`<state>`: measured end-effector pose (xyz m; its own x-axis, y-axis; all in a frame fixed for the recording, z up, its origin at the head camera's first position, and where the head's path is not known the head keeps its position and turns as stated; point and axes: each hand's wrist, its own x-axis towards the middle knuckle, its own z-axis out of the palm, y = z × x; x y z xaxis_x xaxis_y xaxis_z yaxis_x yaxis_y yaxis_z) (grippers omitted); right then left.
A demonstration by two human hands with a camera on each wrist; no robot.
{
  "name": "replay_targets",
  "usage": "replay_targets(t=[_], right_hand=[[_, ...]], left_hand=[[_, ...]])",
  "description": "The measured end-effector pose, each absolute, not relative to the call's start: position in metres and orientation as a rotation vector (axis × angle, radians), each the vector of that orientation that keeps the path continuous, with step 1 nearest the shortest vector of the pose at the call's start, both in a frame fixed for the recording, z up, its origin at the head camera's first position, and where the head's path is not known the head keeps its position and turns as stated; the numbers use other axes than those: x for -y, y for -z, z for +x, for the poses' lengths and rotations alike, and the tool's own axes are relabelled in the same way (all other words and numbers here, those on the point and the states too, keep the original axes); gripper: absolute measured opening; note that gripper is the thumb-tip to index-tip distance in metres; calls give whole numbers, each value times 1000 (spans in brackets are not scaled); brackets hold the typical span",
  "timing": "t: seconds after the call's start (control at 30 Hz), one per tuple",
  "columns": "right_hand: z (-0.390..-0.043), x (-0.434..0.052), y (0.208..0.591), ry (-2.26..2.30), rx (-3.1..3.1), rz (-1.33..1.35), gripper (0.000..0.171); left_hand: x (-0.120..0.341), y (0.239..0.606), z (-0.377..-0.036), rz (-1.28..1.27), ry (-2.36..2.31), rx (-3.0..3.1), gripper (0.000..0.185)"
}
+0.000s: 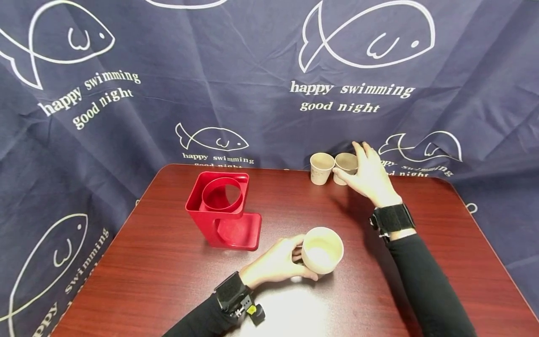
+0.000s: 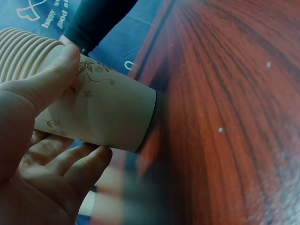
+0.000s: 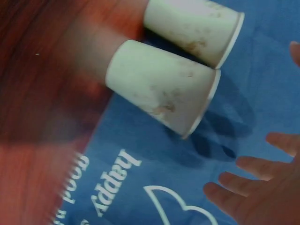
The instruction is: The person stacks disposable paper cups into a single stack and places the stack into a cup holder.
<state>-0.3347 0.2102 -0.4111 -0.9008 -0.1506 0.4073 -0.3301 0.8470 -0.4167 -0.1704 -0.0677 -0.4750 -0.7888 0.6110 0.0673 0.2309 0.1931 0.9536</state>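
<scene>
A stack of nested paper cups (image 1: 322,252) is in my left hand (image 1: 278,262), near the middle of the table. In the left wrist view, the thumb presses the side of the stack (image 2: 108,108), which has brown floral prints and several rims, with the fingers underneath. Two paper cups stand side by side at the table's back edge, a left cup (image 1: 321,174) and a right cup (image 1: 346,163). My right hand (image 1: 372,178) is beside the right cup, fingers spread. The right wrist view shows those fingers apart from the nearer cup (image 3: 159,84).
A red plastic stand (image 1: 202,222) with a round ring in its top and a flat base is on the left of the wooden table (image 1: 168,276). Dark blue cloth (image 1: 261,93) printed with white fish hangs behind the table's back edge.
</scene>
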Motion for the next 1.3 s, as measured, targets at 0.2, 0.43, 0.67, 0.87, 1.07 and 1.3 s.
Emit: replay_targets(t=[0.2,0.43,0.67,0.87,1.07,1.3], right_hand=[[-342,-214,419,-748,2720,299,89],[-350,-215,432,-730,2697,336,71],[-352,-212,435,-764,2686,356,57],[-355,-211,439,-783,2659,378,46],[-361,-211,445,-798,2624,397,48],[-364,-213,450,-773,2642,375,51]], left_hand=[[67,475,-170,760,-1620,-2150,75],[67,477,-171,769,-1617,-2154,74],[67,476,-172,777,-1614,-2156,73],[67,478,-172,809,-1638,-2140,73],[67,477,-172,803,-1632,-2147,74],[67,477,-171,778,-1632,-2144,75]])
